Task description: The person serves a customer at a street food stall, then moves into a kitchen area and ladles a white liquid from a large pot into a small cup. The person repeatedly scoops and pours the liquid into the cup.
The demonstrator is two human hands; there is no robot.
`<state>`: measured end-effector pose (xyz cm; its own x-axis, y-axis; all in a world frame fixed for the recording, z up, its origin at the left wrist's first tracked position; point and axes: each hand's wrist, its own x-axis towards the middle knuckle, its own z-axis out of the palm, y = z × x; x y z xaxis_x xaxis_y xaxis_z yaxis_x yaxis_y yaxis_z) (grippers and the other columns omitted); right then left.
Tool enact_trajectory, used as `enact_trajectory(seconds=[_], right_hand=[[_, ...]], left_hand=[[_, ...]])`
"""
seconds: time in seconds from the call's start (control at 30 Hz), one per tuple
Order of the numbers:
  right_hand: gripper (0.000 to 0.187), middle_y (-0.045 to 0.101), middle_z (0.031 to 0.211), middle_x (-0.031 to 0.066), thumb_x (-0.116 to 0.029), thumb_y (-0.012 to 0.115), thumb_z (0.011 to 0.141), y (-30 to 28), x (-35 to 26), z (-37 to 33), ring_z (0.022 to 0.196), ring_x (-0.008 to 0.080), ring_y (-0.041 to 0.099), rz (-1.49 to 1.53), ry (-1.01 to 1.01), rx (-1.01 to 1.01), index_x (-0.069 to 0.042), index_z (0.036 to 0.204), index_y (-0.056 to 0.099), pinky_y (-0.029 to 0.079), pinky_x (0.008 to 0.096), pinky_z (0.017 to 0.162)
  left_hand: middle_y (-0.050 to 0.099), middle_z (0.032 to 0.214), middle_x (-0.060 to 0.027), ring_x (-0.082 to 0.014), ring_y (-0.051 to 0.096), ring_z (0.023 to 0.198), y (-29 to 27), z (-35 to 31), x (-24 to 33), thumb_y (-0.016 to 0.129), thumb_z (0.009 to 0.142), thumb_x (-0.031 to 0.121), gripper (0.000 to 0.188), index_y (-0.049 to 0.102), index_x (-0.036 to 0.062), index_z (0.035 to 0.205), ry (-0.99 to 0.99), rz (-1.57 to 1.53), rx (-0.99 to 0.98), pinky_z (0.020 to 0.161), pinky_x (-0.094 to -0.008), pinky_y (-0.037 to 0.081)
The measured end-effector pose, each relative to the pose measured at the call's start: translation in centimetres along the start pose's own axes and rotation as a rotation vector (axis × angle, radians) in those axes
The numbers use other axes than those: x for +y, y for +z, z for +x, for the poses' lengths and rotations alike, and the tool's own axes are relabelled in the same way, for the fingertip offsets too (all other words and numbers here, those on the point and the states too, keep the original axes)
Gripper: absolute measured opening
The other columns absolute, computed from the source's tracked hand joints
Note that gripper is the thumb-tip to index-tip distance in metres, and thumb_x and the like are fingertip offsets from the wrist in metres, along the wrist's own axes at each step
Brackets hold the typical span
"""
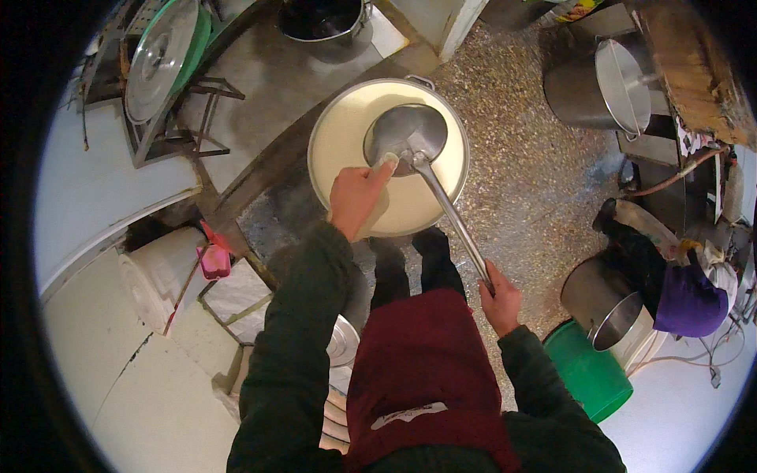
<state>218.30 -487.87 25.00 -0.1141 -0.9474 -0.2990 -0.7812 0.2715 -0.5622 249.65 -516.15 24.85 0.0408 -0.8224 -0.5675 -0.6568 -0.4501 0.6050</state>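
My right hand is closed round the end of a long metal handle belonging to a large ladle. The ladle's wide round bowl is above a big metal pot filled with a cream-coloured liquid. With bent fingers, my left hand reaches to the near edge of the bowl, close to where the handle joins. A small whitish piece shows at its fingertips; its kind is unclear. Whether the ladle's underside touches the liquid cannot be told from here.
A dark pot stands on the ledge at the top. Metal buckets and a green tub are at the right. On the left are a metal stand, a white bucket and a pink scoop. The speckled floor surrounds the pot's right side.
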Motion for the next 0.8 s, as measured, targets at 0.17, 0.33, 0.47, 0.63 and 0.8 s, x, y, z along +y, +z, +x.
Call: enact_trajectory(seconds=[0.17,0.33,0.47,0.63,0.8], right_hand=[[0.056,0.077,0.114,0.018,-0.013,0.079,0.091,1.6,1.5,0.4,0.089,0.0358,0.077,0.035,0.016,0.008,-0.012,0.146,0.065,0.062,0.0433,0.073],[0.055,0.077,0.113,0.0184,-0.015,0.078,0.094,3.0,1.2,1.1,0.089,0.0365,0.077,0.094,0.022,0.018,-0.013,0.147,0.064,0.061,0.0432,0.073],[0.058,0.077,0.12,0.0195,-0.016,0.078,0.094,4.4,-0.3,3.3,0.097,0.0377,0.077,0.094,0.035,-0.019,-0.014,0.15,0.062,0.062,0.0436,0.077],[0.063,0.075,0.125,0.0215,-0.017,0.078,0.094,8.3,-3.6,8.2,0.105,0.0398,0.076,0.105,-0.091,0.04,-0.015,0.154,0.058,0.062,0.0466,0.084],[0.058,0.072,0.08,0.0143,-0.025,0.063,0.101,10.8,-8.0,13.4,0.072,0.0368,0.073,-0.176,-0.032,-0.178,-0.015,0.157,0.051,0.055,0.0511,0.058]], left_hand=[[0.073,0.079,-0.0244,-0.0446,0.071,0.081,3.2,4.2,1.2,0.069,0.094,0.063,0.066,0.076,-0.0002,0.076,0.016,0.256,0.009,0.075,-0.0541,0.054],[0.075,0.082,-0.0241,-0.044,0.073,0.084,3.9,5.7,0.2,0.069,0.094,0.063,0.065,0.078,0.0005,0.079,-0.027,0.256,0.061,0.077,-0.0532,0.054],[0.074,0.076,-0.0176,-0.0338,0.072,0.072,2.8,5.1,-3.2,0.072,0.095,0.058,0.06,0.08,-0.0012,0.089,-0.1,0.087,0.084,0.07,-0.0451,0.053],[0.067,0.079,0.0048,-0.0056,0.055,0.069,1.5,0.2,-10.0,0.073,0.104,0.039,0.042,0.082,-0.0018,0.102,-0.132,-0.395,0.182,0.06,-0.0278,0.043],[0.052,0.076,0.0058,-0.006,0.043,0.07,-1.4,-7.4,-13.8,0.064,0.109,0.027,0.034,0.067,0.0071,0.082,-0.021,-0.568,0.187,0.061,-0.0263,0.032]])
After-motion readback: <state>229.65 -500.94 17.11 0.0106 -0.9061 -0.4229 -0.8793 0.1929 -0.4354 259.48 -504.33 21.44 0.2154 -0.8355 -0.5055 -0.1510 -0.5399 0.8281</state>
